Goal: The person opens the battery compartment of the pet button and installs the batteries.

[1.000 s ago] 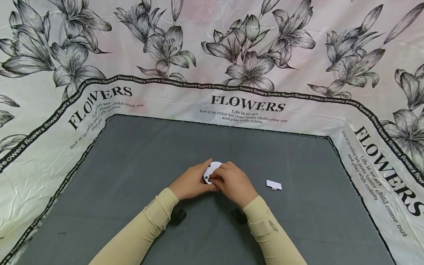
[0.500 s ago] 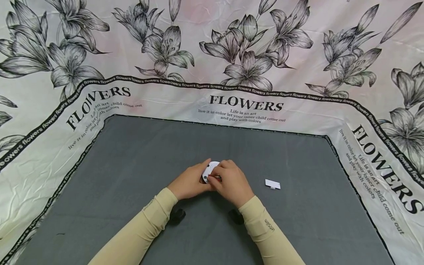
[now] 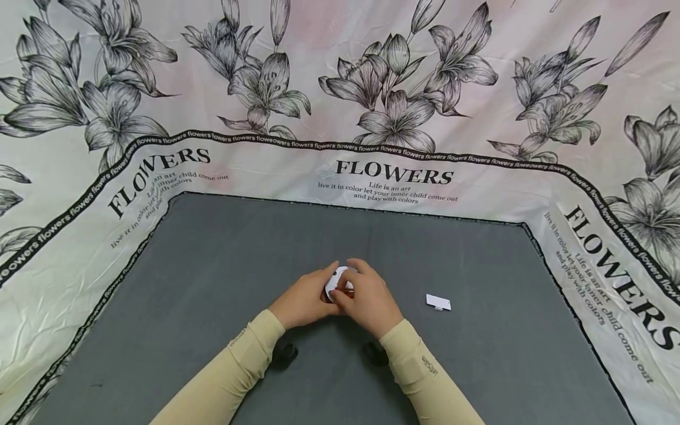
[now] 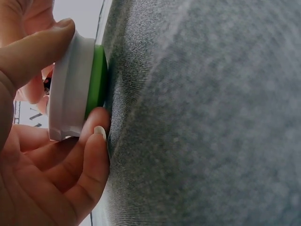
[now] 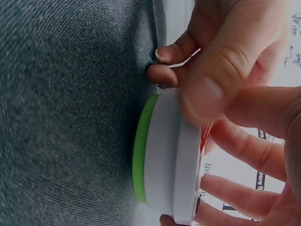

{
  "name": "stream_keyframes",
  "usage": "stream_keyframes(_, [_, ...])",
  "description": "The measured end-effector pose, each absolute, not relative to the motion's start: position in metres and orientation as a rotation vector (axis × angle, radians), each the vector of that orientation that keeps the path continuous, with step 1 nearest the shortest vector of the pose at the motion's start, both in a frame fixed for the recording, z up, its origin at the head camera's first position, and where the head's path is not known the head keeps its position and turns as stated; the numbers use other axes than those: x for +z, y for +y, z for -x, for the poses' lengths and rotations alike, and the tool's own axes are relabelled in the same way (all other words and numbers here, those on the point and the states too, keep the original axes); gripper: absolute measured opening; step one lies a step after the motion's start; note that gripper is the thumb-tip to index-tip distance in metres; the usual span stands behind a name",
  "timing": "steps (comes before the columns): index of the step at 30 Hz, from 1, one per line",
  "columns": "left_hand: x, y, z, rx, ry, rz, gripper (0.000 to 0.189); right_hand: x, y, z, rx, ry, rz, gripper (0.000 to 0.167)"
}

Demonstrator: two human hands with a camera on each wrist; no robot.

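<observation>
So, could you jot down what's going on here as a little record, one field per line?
Left-hand fingers: gripping a white round device
Green base: on the device's underside, facing the grey cloth
Right-hand fingers: curled over the device's upper face, apparently pinching a reddish item
Reddish item's identity: too hidden to tell
Small white piece: lying on the cloth, right of the device
White border: lettered FLOWERS

R grip (image 3: 369, 301) hides pt of white device (image 3: 334, 280); red bits (image 3: 349, 290) too small to ID.
</observation>
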State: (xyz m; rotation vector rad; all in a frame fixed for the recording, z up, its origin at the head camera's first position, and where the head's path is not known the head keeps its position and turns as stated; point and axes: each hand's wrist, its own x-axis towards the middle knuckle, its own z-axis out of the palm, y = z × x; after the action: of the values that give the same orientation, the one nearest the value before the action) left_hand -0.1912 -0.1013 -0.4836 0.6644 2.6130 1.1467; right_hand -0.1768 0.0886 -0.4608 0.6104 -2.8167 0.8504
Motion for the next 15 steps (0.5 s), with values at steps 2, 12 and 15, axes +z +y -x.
stream_keyframes(2, [-0.4877, -0.1013, 0.1869, 1.15, 2.601, -0.659, 0.103, -0.4637, 0.0892, 0.1729, 0.869, -2.848, -0.585, 0.015])
stream_keyframes(12, [-0.4894, -0.1004, 0.1908, 1.163, 2.685, -0.692, 0.095, -0.4626, 0.0915, 0.1757, 1.024, -2.898, -0.524, 0.015])
stream_keyframes(15, [-0.4892, -0.0995, 0.1934, 1.143, 2.689, -0.699, 0.093, -0.4619, 0.0941, 0.1767, 1.055, -2.907, -0.507, 0.018])
